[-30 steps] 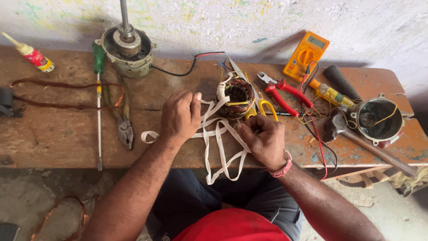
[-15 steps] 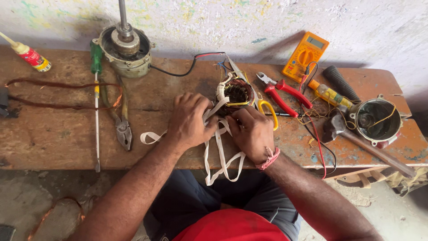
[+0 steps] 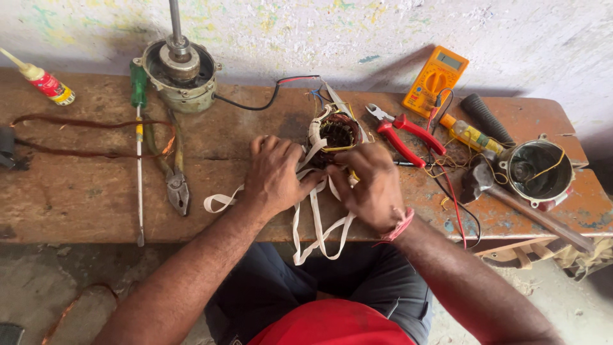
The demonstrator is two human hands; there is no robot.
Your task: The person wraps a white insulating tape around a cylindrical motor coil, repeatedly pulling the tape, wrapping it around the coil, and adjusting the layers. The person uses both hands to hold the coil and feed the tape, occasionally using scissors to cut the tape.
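Observation:
A small motor winding coil (image 3: 336, 132) with copper wire and coloured leads sits mid-bench on the worn wooden workbench (image 3: 76, 191). White cloth tape (image 3: 316, 223) runs from it, loops over the front edge and trails left. My left hand (image 3: 276, 176) presses on the tape just left of the coil, fingers curled over it. My right hand (image 3: 369, 185), a red thread band at the wrist, pinches the tape at the coil's near side. Both hands meet over the strip and hide part of the coil.
A motor housing with a shaft (image 3: 179, 70) stands at the back left beside a green screwdriver (image 3: 138, 134) and pliers (image 3: 175, 176). Red cutters (image 3: 405, 131), a yellow multimeter (image 3: 434, 80), a hammer (image 3: 511, 198) and a metal end cover (image 3: 539, 169) crowd the right. A glue bottle (image 3: 45, 82) lies far left.
Both hands have drawn closer together over the tape at the coil's near side. My right hand moved up and left, off the bench edge.

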